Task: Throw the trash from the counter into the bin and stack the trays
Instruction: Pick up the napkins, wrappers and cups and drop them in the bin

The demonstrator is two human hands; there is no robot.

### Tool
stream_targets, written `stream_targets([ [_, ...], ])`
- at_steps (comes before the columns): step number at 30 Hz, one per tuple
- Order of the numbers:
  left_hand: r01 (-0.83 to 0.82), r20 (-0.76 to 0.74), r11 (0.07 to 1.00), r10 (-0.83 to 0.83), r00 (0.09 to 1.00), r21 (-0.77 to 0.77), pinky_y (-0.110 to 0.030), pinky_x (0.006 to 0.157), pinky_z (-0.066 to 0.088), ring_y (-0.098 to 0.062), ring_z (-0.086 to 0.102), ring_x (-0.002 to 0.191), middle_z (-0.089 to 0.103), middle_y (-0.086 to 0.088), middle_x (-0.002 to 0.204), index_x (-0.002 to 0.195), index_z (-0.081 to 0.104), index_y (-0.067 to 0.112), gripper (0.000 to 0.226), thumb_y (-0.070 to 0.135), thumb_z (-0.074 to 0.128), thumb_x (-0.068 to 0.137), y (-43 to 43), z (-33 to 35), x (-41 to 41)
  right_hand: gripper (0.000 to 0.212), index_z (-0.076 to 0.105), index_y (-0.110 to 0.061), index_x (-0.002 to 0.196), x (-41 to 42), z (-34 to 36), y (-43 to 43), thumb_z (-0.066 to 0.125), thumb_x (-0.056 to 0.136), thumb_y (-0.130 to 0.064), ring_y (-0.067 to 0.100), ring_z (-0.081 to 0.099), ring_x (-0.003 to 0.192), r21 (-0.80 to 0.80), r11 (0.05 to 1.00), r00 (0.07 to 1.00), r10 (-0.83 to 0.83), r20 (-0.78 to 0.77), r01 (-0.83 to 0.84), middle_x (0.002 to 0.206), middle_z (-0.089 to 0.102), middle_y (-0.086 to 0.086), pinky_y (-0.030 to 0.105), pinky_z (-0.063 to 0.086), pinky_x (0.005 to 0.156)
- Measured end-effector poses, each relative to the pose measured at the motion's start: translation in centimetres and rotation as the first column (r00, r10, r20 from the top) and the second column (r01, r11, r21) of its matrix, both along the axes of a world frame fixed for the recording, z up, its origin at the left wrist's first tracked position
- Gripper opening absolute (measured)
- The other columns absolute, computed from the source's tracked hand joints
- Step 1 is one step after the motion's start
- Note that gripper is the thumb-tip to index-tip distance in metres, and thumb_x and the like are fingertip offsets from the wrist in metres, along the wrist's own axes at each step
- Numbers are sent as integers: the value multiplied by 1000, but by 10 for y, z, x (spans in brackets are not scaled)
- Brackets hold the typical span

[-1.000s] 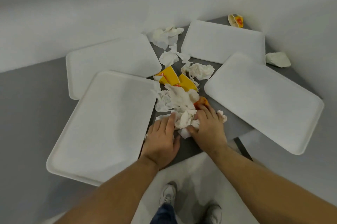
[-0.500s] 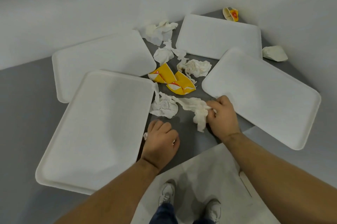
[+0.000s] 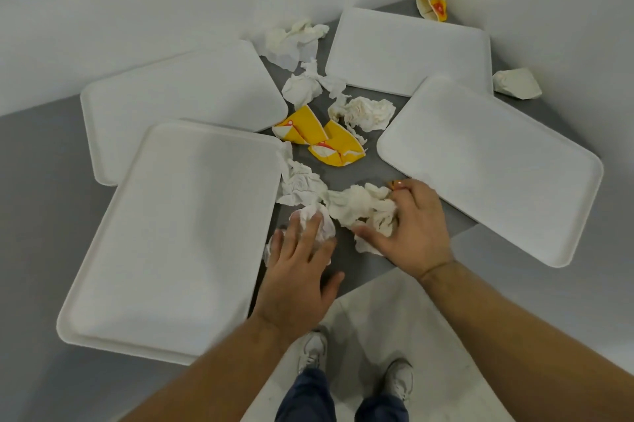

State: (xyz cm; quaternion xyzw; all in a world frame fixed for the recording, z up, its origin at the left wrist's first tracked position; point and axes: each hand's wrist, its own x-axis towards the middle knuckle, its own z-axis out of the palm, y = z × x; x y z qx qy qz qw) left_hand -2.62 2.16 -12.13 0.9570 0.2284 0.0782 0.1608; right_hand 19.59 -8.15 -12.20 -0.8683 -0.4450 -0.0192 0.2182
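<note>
Four white trays ring the grey counter; two crushed yellow cups lie at their centre, unreadable. Nearer than the cups, the left hand presses spread fingers on one napkin wad, and the right hand clutches another crumpled napkin.

A bare food-service clearing spot, such as a canteen or fast-food corner, judging by what lies on it. A grey counter fits into the corner of plain white walls. Four white serving trays are spread across it. Between them lie crumpled white napkins and crushed yellow paper cups. Another crushed cup sits at the far corner. The near floor is pale and plain.
</note>
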Motion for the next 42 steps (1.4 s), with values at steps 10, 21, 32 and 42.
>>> stream_targets([
  [10,20,241,1000,-19,970,-2,-39,74,56,-23,60,84,66,-8,95,94,68,9,14,2,75,84,4,-11,2,33,62,-8,103,-16,-2,9,80,77,-19,33,58,92,-1,1000,995,17,-100,-17,104,59,14,40,52,77],
  [21,-62,251,989,94,963,-136,-24,46,37,-16,46,53,53,2,66,68,59,15,29,32,71,88,20,19,27,40,75,-4,86,22,38,21,46,91,-32,30,63,86,45,984,948,-153,-281,172,94,64,14,38,49,77],
  [32,111,296,302,681,670,-947,-31,54,45,-16,51,62,59,-4,87,72,43,19,33,-12,45,84,-39,86,140,12,68,-5,89,48,104,-82,73,79,-7,31,77,77,360,545,404,42,-914,758,81,76,12,48,58,67],
  [42,333,364,150,296,883,-931,-21,42,34,-13,35,44,48,-6,63,111,72,30,15,33,64,98,-250,103,248,30,65,-17,85,94,87,-287,70,93,-46,15,52,50,193,225,143,220,-965,955,71,56,1,22,40,40],
])
